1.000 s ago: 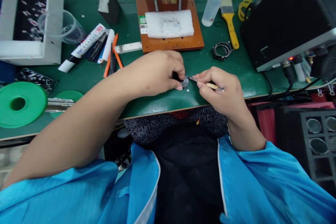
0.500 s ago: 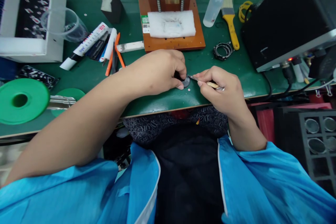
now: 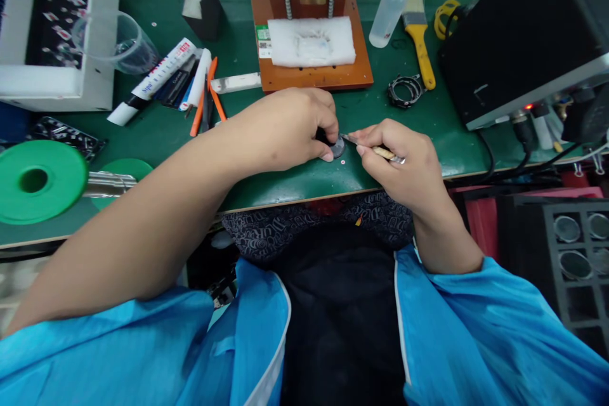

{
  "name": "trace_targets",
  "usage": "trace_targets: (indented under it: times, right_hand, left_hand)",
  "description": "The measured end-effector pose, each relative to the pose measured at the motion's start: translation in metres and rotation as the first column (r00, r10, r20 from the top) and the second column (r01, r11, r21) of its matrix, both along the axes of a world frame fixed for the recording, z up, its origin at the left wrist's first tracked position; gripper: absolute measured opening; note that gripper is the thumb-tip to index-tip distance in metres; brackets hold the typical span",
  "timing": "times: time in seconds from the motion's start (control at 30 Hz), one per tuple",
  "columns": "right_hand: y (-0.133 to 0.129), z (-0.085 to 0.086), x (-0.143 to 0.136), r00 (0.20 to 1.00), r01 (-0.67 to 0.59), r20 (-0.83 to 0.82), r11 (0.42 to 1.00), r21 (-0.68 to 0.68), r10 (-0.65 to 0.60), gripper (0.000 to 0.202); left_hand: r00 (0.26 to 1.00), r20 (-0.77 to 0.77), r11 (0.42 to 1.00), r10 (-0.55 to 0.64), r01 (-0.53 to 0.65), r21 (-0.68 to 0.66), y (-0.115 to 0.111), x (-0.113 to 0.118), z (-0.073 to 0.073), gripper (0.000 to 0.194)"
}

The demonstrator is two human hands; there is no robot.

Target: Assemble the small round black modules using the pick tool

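My left hand is closed on a small round dark-grey disc at the bench's front edge; its fingers hide much of the disc. In my right hand is a thin tool with a pale yellowish handle, pinched between thumb and fingers. The tool's narrow metal tip points left and meets the disc's edge by my left fingertips; whether it touches I cannot tell. A tiny white piece lies on the green bench just below the disc.
Behind my hands stands a brown press with a white foam block. To the right are a squeeze bottle, a brush, a black ring-shaped part and a black box. Pens, pliers and a green spool lie left.
Both hands keep nearly the same pose, the tool's tip still at the disc. The view has shifted very slightly.
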State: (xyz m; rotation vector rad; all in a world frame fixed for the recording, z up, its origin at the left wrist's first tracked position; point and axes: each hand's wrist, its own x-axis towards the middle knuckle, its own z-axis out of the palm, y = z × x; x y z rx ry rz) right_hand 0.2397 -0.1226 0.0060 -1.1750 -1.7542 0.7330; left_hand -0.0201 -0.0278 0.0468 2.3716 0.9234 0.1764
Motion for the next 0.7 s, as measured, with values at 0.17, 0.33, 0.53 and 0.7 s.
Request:
trace_targets:
  times: [0.17,0.33,0.53,0.7]
  right_hand:
    - [-0.0003,-0.0005,-0.0003,0.999,0.024,-0.032,1.000,0.010,-0.024,0.016]
    - [0.0001,-0.0002,0.0003,1.000,0.019,-0.022,1.000,0.001,-0.019,0.016]
    - [-0.0002,-0.0004,0.0001,1.000,0.011,-0.002,1.000,-0.003,-0.011,0.016]
    - [-0.0004,0.0003,-0.0006,1.000,0.016,-0.017,1.000,0.012,-0.015,0.017]
  left_hand:
    - [1.000,-0.007,0.999,0.016,-0.016,-0.031,-0.0004,0.0004,0.0015,0.006]
    - [1.000,-0.006,1.000,0.006,-0.006,-0.001,-0.0009,0.0007,0.0024,0.011]
    - [1.000,0.002,1.000,0.003,-0.003,0.011,0.0002,0.0002,-0.0005,0.010]
    - [1.000,-0.010,1.000,0.004,-0.004,0.001,0.0002,0.0003,0.0002,0.012]
